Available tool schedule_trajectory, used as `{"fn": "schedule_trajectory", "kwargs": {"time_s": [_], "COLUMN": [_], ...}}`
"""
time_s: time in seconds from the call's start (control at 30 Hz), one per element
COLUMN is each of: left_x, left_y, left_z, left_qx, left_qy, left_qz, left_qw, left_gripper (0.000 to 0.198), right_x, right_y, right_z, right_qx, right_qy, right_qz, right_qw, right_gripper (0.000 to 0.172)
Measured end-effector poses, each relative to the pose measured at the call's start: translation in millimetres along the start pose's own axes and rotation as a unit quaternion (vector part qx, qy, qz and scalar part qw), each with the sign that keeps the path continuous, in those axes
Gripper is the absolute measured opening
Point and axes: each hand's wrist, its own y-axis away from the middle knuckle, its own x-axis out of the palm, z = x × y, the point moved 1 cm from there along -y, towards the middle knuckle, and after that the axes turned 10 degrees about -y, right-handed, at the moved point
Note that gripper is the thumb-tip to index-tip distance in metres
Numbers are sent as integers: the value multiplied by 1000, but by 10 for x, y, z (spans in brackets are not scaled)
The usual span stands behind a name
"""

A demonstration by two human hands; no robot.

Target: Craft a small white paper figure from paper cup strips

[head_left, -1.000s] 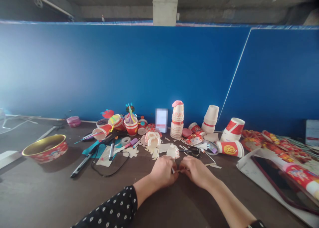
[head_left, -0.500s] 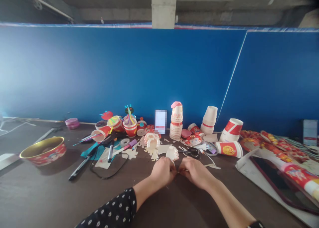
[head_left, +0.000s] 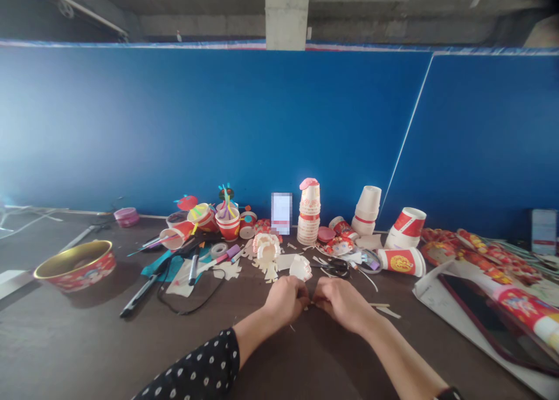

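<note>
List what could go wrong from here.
The small pale strip that appears pinched between the left hand and right hand might slip or tear. The white, cut paper-cup piece just beyond them might crumple if nudged. The tall, inverted stack of pale paper cups might topple if knocked.

bare tabletop (head_left: pixel 78 347) runs between the forearms and leftward below the bowl (head_left: pixel 85 278), room enough for a hand. just beyond the left hand (head_left: pixel 286 301) a cut cup (head_left: pixel 300 268) blocks the way; scissors (head_left: pixel 336 268) lie past the right hand (head_left: pixel 336 298). a pen (head_left: pixel 140 298) and cord (head_left: pixel 186 313) obstruct the left, a white sheet (head_left: pixel 437 301) the right.
</note>
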Motion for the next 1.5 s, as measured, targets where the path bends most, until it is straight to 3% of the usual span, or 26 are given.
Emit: {"fn": "schedule_trajectory", "kwargs": {"time_s": [0.33, 0.8, 0.97, 1.3, 1.5], "left_x": [-43, -1, 12, -34, -33], "left_y": [62, -13, -15, -1, 3], "left_z": [-37, -21, -10, -20, -2], "left_qx": [46, 1, -1, 18, 18], "left_qy": [-38, -16, -13, -11, -7], "left_qz": [-9, 27, 44, 46, 41], "left_qw": [998, 1000, 999, 999, 999], "left_gripper": [18, 23, 25, 22, 21], "right_x": [8, 6, 37, 68, 56], "right_y": [-6, -2, 10, -28, -41], "right_z": [37, 70, 75, 90, 120], "right_qx": [-31, -25, 3, 42, 95], "right_qy": [52, 50, 16, 57, 46], "right_qz": [0, 6, -17, -31, -36], "right_qw": [998, 998, 1000, 997, 994], "right_gripper": [24, 22, 10, 16, 8]}}
